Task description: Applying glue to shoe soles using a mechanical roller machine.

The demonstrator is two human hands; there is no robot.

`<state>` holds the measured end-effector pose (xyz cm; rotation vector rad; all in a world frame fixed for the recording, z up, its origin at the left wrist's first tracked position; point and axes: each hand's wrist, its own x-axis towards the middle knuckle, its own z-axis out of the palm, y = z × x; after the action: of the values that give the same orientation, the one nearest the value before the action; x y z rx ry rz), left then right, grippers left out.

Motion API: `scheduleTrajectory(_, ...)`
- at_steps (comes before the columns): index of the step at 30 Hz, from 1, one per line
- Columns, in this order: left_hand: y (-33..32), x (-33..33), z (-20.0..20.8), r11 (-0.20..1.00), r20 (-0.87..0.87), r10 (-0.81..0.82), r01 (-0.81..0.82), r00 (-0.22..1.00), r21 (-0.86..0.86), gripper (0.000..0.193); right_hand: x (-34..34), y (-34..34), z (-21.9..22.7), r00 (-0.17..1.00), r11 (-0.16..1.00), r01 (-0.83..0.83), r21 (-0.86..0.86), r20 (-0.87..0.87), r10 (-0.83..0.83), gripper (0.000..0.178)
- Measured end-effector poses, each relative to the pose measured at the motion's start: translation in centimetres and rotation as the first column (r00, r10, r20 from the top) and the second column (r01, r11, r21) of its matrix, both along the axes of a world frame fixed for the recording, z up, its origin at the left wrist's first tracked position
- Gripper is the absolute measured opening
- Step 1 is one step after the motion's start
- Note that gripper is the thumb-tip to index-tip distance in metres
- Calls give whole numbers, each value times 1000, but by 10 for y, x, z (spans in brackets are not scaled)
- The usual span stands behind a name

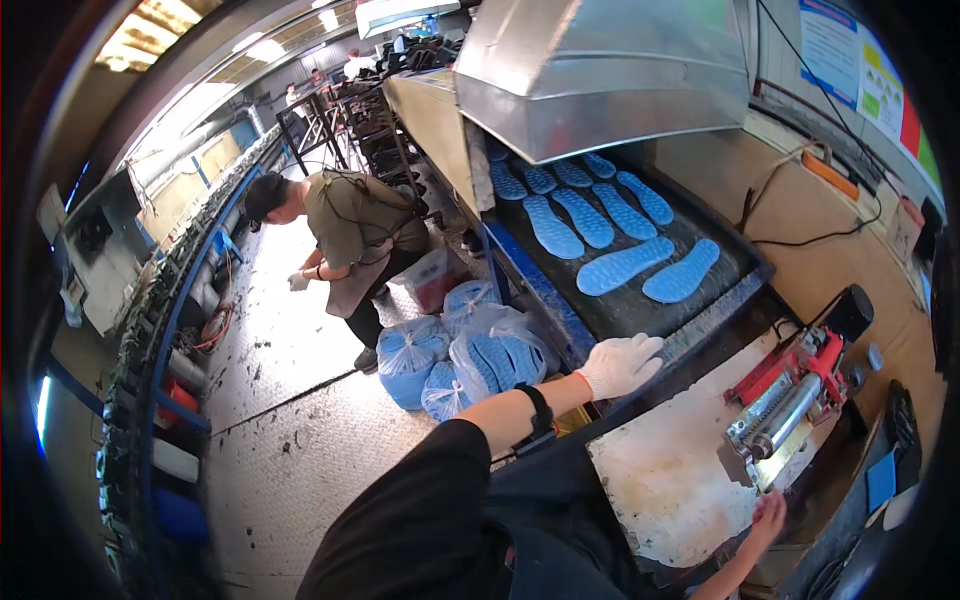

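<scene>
My left hand (622,367), in a white knit glove, rests at the front edge of a conveyor belt (625,315). Its fingers are stretched out and nothing shows in them. Several blue textured shoe insoles lie on the dark belt; the nearest are one insole (625,266) and another (682,271). My bare right hand (767,520) is low at the right, just below a red and silver roller machine (790,395). Its fingers are curled together; what they hold, if anything, I cannot make out.
The roller machine stands on a worn pale work table (660,470). A metal hood (610,80) covers the belt's far part. Clear bags of blue insoles (490,362) sit on the floor to the left. Beyond them another person (350,230) bends forward beside a long rack line (190,290).
</scene>
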<state>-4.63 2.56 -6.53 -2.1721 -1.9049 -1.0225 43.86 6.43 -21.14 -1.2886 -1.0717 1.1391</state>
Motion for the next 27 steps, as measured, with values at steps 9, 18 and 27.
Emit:
scheduleTrajectory(9, -68, -10, 0, 971, 270, -94, 28, 958, 239, 34, -81, -117, 60, 824, 997, -19, 71, 565, -25, 47)
scheduleTrajectory(18, -323, -127, -103, 762, 405, 605, -351, 686, -544, 56, -189, -146, 179, 758, 838, -506, 205, 569, 319, 11)
scheduleTrajectory(27, -353, -131, -177, 699, 221, 501, -241, 837, -673, 65, -345, -188, 337, -60, -165, -915, 367, 280, 958, 26)
